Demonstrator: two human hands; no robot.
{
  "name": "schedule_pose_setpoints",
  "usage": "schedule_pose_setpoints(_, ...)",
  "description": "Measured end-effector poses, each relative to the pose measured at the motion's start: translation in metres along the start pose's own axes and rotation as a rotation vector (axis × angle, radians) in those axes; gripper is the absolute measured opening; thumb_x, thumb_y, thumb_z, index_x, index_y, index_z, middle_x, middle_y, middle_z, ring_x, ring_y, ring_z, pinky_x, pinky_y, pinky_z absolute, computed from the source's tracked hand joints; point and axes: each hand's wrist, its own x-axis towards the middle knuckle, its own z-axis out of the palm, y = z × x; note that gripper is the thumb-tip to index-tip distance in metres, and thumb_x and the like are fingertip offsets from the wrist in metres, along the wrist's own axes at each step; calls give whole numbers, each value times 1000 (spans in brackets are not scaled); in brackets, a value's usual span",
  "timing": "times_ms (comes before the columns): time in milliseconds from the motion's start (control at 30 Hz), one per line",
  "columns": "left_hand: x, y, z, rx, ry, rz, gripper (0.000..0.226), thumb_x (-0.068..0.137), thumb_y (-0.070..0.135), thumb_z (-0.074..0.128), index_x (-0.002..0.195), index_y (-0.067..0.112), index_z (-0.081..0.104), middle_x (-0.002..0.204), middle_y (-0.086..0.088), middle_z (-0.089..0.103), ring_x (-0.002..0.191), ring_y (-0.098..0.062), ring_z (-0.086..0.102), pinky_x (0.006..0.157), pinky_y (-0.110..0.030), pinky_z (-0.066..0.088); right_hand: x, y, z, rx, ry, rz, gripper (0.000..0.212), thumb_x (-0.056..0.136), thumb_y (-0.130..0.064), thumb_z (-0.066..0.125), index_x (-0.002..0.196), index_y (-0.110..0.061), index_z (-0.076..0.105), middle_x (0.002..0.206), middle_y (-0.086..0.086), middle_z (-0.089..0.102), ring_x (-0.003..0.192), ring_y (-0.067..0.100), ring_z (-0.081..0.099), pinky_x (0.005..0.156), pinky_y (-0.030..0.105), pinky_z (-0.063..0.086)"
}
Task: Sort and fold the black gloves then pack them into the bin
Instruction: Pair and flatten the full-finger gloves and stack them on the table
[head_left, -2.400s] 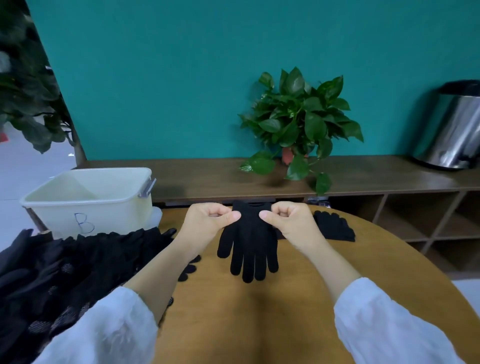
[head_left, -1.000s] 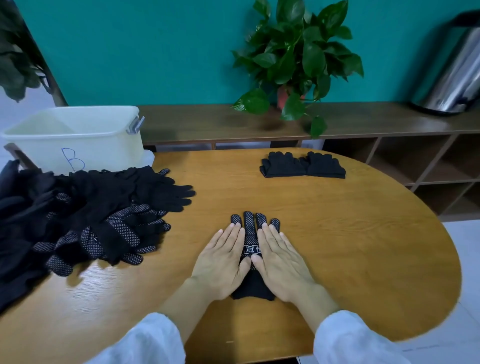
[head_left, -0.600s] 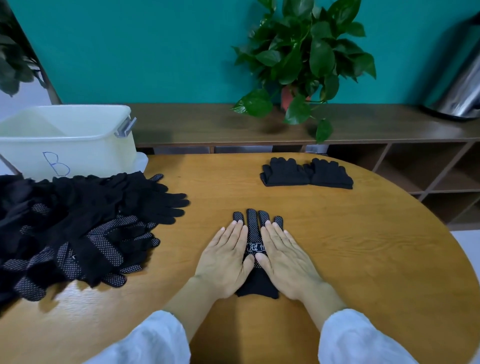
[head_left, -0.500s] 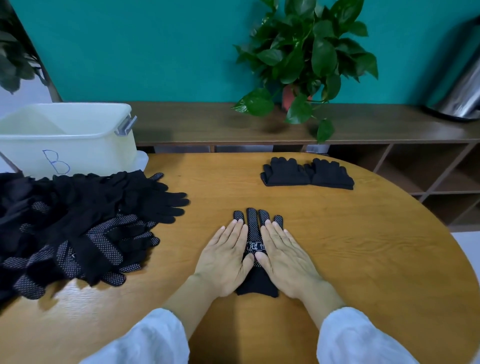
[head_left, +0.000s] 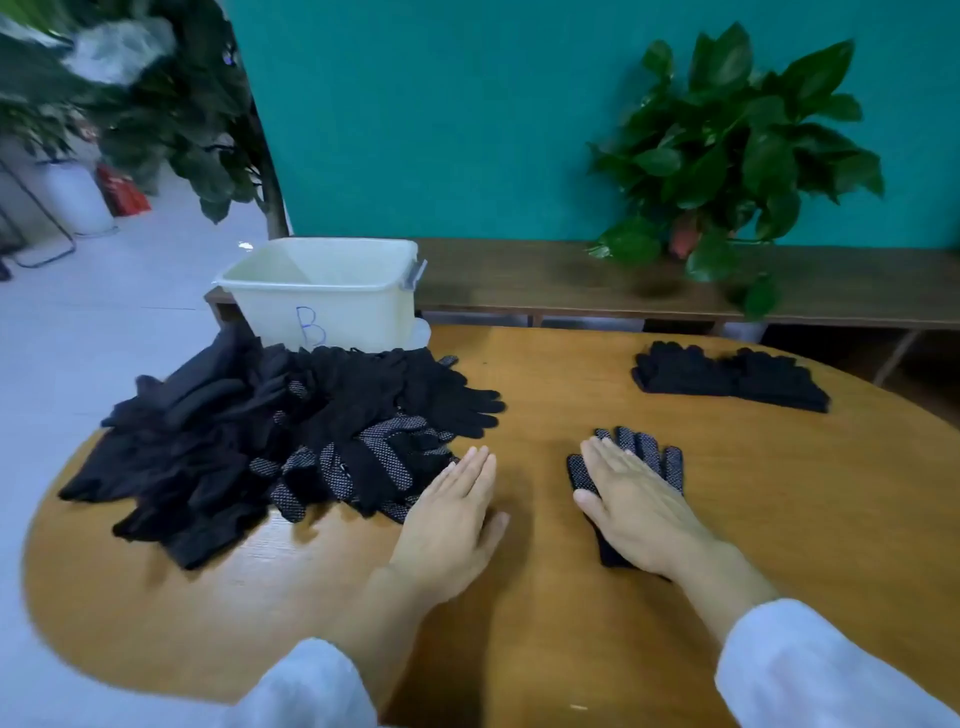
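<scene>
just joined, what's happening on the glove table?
A person is sorting black gloves at a round wooden table. The right hand lies flat on a dotted glove spread on the table. The left hand is open, flat near the edge of the loose glove pile, holding nothing. Two folded gloves sit side by side at the table's far right. The white bin marked B stands behind the pile; no gloves show in the part of its inside that is visible.
</scene>
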Motion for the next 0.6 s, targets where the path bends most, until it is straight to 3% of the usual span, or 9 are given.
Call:
schedule_pose_setpoints(67, -26, -22, -9, 36, 2, -36, 69, 97, 49, 18, 154, 10, 26, 161, -1, 20, 146, -6, 8, 118, -24, -2, 3, -25, 2, 1, 10, -49, 63, 106, -40, 24, 156, -13, -4, 163, 0, -5, 149, 9, -6, 112, 19, -10)
schedule_pose_setpoints(133, -48, -46, -16, 46, 9, -83, 62, 98, 45, 27, 147, 9, 43, 153, -3, 39, 143, -12, 31, 118, -35, 20, 8, -48, 8, -4, 20, -92, 63, 106, -40, 25, 155, -13, -3, 163, 1, -3, 149, 10, -4, 112, 20, -10)
schedule_pose_setpoints(200, -62, -70, -23, 25, 17, -123, 61, 102, 47, 22, 147, 12, 42, 154, 0, 39, 143, -13, 34, 117, -40, 30, 17, -71, 14, -14, 21, -131, 63, 106, -40, 25, 156, -14, -3, 164, 1, -2, 149, 9, -3, 114, 21, -8)
schedule_pose_setpoints(267, -68, -90, -35, 28, 60, -141, 65, 101, 53, 12, 150, 17, 36, 157, 4, 33, 146, -10, 27, 119, -37, 27, 29, -92, 17, -11, 23, -175, 61, 106, -39, 25, 156, -14, -1, 164, 1, 0, 149, 9, -2, 113, 20, -8)
schedule_pose_setpoints(367, -61, -110, -54, 75, 145, -140, 55, 99, 38, 30, 138, 9, 54, 143, -3, 53, 134, -16, 47, 115, -25, 26, 50, -118, 16, -7, 57, -242, 58, 107, -35, 26, 156, -14, 4, 164, 0, 4, 149, 9, 0, 110, 17, -10)
schedule_pose_setpoints(433, -52, -121, -64, 75, 170, -151, 52, 96, 33, 34, 134, 7, 58, 138, -5, 58, 130, -19, 52, 113, -28, 32, 65, -130, 15, -20, 83, -283, 56, 107, -34, 26, 156, -14, 8, 163, -1, 8, 149, 9, 1, 110, 16, -10)
schedule_pose_setpoints(500, -41, -135, -68, 89, 197, -162, 49, 98, 30, 38, 138, 7, 54, 142, -5, 55, 134, -19, 48, 114, -33, 27, 78, -139, 14, -33, 100, -308, 55, 107, -32, 26, 156, -14, 10, 163, 0, 11, 149, 9, 4, 111, 16, -9)
schedule_pose_setpoints(600, -25, -154, -70, 72, 241, -167, 46, 103, 23, 43, 146, 7, 43, 151, -4, 43, 143, -19, 36, 117, -26, 13, 101, -146, 13, -47, 139, -339, 53, 107, -30, 26, 156, -14, 15, 162, 0, 16, 149, 9, 7, 113, 17, -7)
